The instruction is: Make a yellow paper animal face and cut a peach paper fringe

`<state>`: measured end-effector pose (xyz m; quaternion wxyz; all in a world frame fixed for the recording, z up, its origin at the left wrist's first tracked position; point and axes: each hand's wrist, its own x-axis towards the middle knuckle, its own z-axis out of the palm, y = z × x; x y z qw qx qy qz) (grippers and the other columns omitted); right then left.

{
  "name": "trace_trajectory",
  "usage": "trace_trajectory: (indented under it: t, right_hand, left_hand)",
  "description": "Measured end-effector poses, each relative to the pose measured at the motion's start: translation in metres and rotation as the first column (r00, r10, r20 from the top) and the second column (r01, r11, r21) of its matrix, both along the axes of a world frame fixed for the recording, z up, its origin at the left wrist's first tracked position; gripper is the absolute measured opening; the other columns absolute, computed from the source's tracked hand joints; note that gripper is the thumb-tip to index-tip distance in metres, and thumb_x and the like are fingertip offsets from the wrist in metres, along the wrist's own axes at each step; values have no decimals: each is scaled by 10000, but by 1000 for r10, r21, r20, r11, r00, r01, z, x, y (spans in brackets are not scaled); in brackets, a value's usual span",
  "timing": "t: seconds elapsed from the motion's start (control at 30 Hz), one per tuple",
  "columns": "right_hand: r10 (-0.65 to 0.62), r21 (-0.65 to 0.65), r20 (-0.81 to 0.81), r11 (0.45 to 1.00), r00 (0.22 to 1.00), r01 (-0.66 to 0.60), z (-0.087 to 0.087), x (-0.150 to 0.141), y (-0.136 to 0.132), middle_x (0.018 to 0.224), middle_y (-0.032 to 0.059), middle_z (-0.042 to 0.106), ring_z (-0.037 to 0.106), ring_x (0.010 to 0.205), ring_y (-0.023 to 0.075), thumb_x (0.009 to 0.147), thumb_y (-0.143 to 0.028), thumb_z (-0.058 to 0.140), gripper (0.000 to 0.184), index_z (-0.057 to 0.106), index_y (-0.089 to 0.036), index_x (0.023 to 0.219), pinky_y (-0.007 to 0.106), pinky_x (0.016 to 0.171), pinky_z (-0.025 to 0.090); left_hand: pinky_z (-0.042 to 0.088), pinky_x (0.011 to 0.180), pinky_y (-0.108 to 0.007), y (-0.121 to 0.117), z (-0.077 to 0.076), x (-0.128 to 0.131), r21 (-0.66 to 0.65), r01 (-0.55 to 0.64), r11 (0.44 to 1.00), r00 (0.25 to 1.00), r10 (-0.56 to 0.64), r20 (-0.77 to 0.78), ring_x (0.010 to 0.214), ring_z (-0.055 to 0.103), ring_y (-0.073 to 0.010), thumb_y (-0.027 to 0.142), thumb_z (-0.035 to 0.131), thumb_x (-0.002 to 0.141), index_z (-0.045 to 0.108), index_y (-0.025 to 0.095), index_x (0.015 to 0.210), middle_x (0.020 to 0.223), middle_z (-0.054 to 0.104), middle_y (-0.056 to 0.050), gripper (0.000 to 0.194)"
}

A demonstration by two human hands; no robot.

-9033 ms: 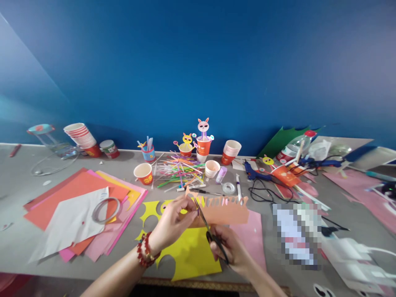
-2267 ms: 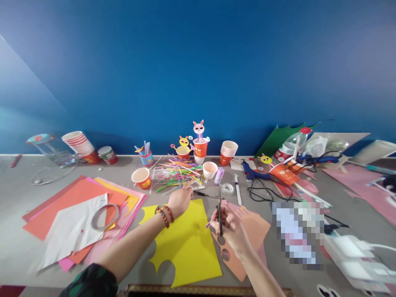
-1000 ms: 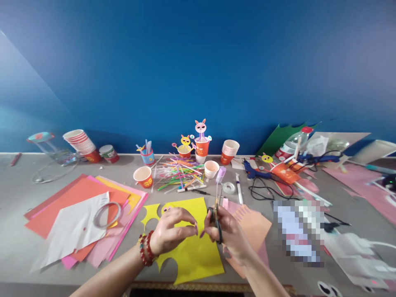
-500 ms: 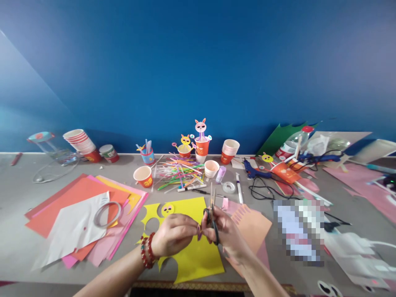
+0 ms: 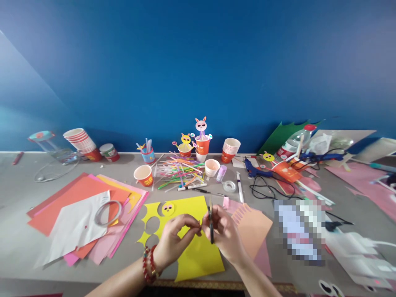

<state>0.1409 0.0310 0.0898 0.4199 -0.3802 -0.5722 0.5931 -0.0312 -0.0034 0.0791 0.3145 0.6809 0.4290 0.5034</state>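
My right hand [image 5: 227, 236] is closed round the handles of black scissors [image 5: 210, 225], blades pointing up and away. My left hand [image 5: 175, 241], with a red bead bracelet on the wrist, pinches its fingertips together right beside the scissors; what it pinches is too small to make out. Both hands hover over a yellow paper sheet [image 5: 198, 258] with round cut-outs along its left edge. A small yellow paper face [image 5: 168, 208] lies on that sheet. An orange paper piece with a fringed edge [image 5: 255, 227] lies just right of my right hand, over pink paper.
A stack of coloured paper [image 5: 74, 194] with a tape ring [image 5: 107, 206] lies at left. Behind the hands are a pile of coloured straws [image 5: 179, 171], paper cups [image 5: 144, 175], rabbit cup figures [image 5: 201, 140], a marker [image 5: 192, 187], a clear tape roll [image 5: 229, 186] and a blue glue gun [image 5: 255, 170] with cable.
The orange fringed piece went from my hands to the table. My left hand reached toward the straws, then came back to meet my right hand, which turned the scissors upright.
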Motion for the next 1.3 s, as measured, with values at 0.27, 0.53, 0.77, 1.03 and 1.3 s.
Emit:
trace_trajectory:
  t: [0.27, 0.53, 0.77, 1.03, 1.3]
  right_hand:
    - [-15, 40, 70, 999, 997, 12, -3, 1, -1, 744, -24, 594, 527, 625, 128, 754, -171, 703, 209, 504, -221, 796, 234, 574, 424]
    - [11, -58, -22, 998, 1000, -12, -4, -2, 1, 719, -40, 549, 467, 570, 95, 721, -208, 767, 263, 515, -212, 798, 212, 511, 356]
    - [16, -118, -75, 993, 997, -25, -3, -5, 0, 685, -45, 540, 463, 556, 91, 699, -287, 811, 306, 532, -201, 790, 208, 506, 367]
    - [321, -184, -79, 926, 944, -331, -7, 16, -10, 571, -14, 603, 360, 425, 60, 811, -598, 648, 446, 493, -181, 831, 198, 408, 220]
    - [416, -201, -42, 887, 908, -416, -6, 24, -17, 556, -13, 618, 449, 436, 81, 785, -658, 632, 499, 473, -185, 783, 212, 456, 208]
  left_hand:
    - [537, 643, -228, -4, -4, 3, -173, 20, 985, 994, -1, 110, 669, 647, -124, 142, 547, 901, 584, 172, 909, 801, 643, -32, 49]
    - [475, 689, -221, -3, 17, 0, -136, 43, 990, 997, -52, -59, 733, 583, -127, 122, 520, 899, 554, 183, 907, 812, 613, -22, 70]
    - [470, 678, -234, -3, 13, 4, -202, 19, 979, 995, 1, 98, 747, 569, -137, 190, 495, 933, 537, 179, 911, 839, 578, -34, 49]
    - [441, 712, -268, 0, 26, 2, -231, 19, 973, 967, 41, 250, 723, 529, -130, 160, 491, 924, 375, 222, 1236, 789, 541, 18, 339]
    - [428, 707, -282, 6, 32, 1, -201, 65, 978, 968, -12, 252, 717, 537, -130, 120, 495, 898, 253, 247, 1400, 769, 532, 34, 571]
